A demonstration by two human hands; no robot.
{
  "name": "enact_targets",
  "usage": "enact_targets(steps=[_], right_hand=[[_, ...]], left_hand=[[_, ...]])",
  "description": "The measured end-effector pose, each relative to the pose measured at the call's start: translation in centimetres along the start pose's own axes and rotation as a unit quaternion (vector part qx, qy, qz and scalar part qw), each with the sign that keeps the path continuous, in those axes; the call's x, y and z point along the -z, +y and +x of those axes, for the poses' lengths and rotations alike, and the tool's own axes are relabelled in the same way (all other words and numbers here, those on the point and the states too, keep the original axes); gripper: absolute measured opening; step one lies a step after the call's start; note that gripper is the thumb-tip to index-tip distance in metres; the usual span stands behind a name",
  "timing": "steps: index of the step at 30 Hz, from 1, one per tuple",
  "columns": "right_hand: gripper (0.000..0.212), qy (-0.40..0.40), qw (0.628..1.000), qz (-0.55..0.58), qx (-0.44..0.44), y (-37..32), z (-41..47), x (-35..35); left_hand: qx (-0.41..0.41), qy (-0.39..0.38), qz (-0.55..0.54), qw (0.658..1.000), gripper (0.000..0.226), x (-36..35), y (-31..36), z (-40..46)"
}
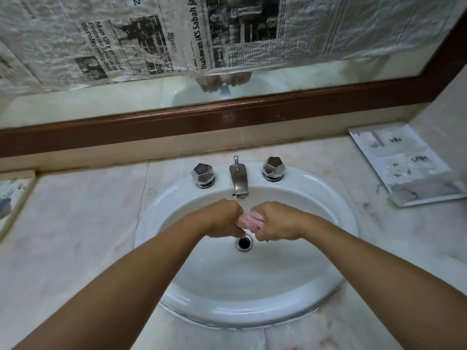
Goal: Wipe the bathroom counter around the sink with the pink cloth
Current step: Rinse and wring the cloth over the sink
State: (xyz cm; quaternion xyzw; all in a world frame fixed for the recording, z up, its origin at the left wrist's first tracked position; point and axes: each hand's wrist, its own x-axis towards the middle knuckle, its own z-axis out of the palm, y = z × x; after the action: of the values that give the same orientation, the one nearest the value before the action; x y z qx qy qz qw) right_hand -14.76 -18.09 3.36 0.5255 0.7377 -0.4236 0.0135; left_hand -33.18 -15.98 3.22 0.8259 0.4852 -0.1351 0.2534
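Both hands, left hand (222, 218) and right hand (276, 224), grip the rolled pink cloth (249, 221) over the sink (336, 210) at frame centre, beneath the faucet (238, 180).

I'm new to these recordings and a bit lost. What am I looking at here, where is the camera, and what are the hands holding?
There is no machine: a person wears a camera on the head, looking down at their own arms. The left hand and right hand both grip a twisted pink cloth over the white sink, above the drain. Behind are the tap and two knobs. The marble counter surrounds the sink; a plastic-wrapped sheet lies at the right. Newspaper covers the mirror.
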Motion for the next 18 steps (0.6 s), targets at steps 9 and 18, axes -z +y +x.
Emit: enact_targets(steps=[9, 18], right_hand=[[0.028, 0.371, 0.828, -0.351, 0.232, 2.9, 1.4, -3.0], [0.028, 0.135, 0.899, 0.391, -0.145, 2.9, -1.1, -2.0]], left_hand=[[0.111, -0.16, -0.632, 0.75, 0.016, -1.3, 1.2, -1.6], [0.005, 0.007, -0.34, 0.94, 0.014, 2.1, 0.5, -3.3]])
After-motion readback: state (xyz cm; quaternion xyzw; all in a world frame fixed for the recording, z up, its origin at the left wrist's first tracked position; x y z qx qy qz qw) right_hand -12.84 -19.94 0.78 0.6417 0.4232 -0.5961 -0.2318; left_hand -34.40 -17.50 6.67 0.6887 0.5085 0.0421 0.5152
